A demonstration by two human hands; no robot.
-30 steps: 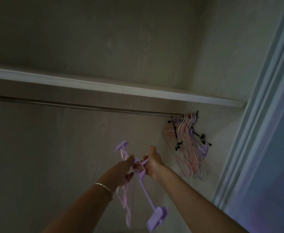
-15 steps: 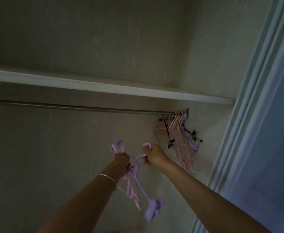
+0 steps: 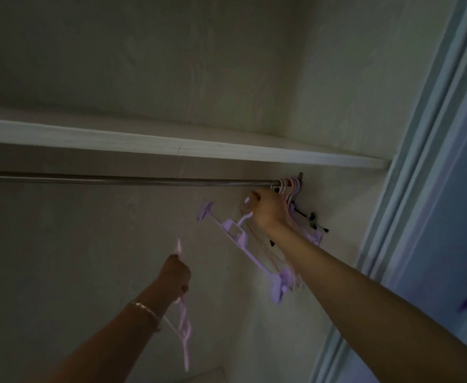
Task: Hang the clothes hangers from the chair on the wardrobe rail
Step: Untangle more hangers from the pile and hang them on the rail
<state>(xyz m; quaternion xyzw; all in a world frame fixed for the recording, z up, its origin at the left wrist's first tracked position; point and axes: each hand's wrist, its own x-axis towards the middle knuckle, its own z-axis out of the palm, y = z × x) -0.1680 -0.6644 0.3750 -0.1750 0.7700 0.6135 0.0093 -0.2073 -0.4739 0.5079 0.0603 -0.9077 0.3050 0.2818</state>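
Right grip (image 3: 268, 210) clamped on purple clip hanger (image 3: 233, 233), hook just under rail (image 3: 116, 180). Left grip (image 3: 175, 275) clutching pink hangers (image 3: 184, 324). Next, I reckon: lift hook over rail beside hung bunch (image 3: 290, 187).

your right hand (image 3: 268, 208) covers most of the hook of the lilac plastic clip hanger (image 3: 240, 244). your right wrist and forearm hide the lower part of the bunch of pink and black hangers (image 3: 291, 189) at the right end of the silver metal rail (image 3: 116, 180), and their number can't be counted. the thin pink hanger (image 3: 184, 327) in your left hand (image 3: 175, 273) is smeared by blur, its shape unreadable. the rail and the white wooden shelf (image 3: 88, 136) run off the left edge.
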